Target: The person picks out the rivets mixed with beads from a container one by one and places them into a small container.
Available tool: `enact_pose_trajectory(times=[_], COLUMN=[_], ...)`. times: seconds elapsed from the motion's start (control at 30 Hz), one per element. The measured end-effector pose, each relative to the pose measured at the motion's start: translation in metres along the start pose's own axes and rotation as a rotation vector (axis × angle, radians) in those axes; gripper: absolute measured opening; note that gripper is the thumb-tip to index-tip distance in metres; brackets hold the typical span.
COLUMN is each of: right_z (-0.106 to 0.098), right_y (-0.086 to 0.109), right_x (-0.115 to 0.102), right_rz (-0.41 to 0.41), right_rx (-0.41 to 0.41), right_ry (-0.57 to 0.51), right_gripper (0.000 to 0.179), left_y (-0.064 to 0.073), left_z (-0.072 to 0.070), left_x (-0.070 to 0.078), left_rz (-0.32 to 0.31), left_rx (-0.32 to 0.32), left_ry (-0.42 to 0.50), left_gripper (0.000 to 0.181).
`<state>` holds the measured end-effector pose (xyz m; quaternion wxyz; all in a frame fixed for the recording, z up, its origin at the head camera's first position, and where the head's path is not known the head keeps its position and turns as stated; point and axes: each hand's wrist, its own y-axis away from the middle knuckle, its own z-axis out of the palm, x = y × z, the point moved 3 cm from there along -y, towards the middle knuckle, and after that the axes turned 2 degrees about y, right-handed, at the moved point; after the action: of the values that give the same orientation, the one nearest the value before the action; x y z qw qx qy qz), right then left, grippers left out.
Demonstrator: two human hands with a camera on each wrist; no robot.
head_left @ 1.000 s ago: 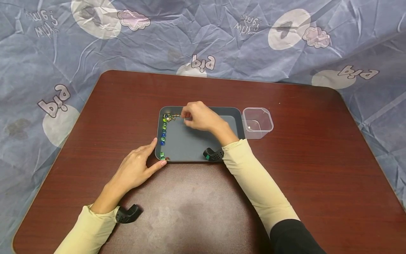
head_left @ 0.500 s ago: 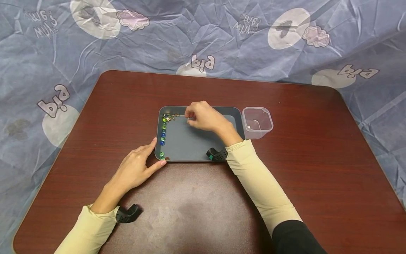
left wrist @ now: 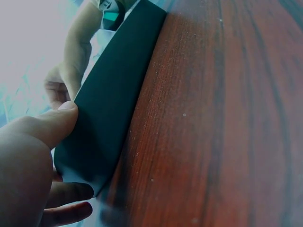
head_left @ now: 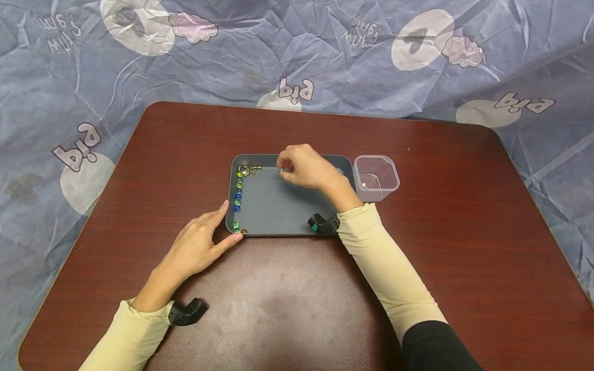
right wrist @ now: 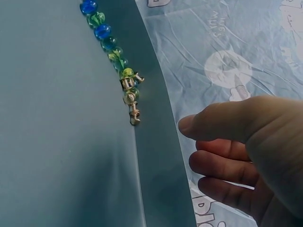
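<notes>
A dark grey rectangular tray (head_left: 278,206) lies on the table. My left hand (head_left: 195,245) rests against its near left corner, thumb (left wrist: 66,111) on the near rim and straight fingers along the left side. Over the far part of the tray, my right hand (head_left: 303,167) pinches a small, thin, shiny piece (head_left: 281,170), too small to identify. Blue and green glass beads (head_left: 238,196) line the left wall. Several small gold, pin-like pieces (right wrist: 134,111) sit at the far left corner. In the right wrist view the held piece is hidden.
A clear square plastic box (head_left: 377,178) stands against the tray's right side, with a tiny white speck inside. A few green and reddish beads (head_left: 236,226) lie in the near left corner. Patterned blue-grey cloth (head_left: 325,51) hangs behind the brown table (head_left: 464,206).
My right hand has moved a little to the right, away from the gold pieces, with the small shiny piece between its fingertips. The left hand stays at the tray's corner.
</notes>
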<state>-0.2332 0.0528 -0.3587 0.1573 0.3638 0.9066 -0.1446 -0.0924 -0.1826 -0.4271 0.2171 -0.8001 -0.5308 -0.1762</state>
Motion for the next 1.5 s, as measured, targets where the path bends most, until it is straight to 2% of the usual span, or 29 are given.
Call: enact_pose_trajectory(times=[0.27, 0.87, 1.5], right_z=[-0.004, -0.016, -0.02], right_y=[0.007, 0.023, 0.043], right_x=[0.002, 0.012, 0.019], right_rz=[0.015, 0.04, 0.064], right_rx=[0.011, 0.029, 0.056], right_ry=[-0.006, 0.021, 0.044], right_gripper=[0.009, 0.009, 0.008], left_y=[0.0, 0.0, 0.0], left_z=[0.0, 0.001, 0.001], left_x=[0.0, 0.0, 0.001], left_rz=[-0.013, 0.012, 0.026], left_rx=[-0.012, 0.008, 0.016], left_ry=[0.0, 0.008, 0.021], left_gripper=[0.081, 0.082, 0.081])
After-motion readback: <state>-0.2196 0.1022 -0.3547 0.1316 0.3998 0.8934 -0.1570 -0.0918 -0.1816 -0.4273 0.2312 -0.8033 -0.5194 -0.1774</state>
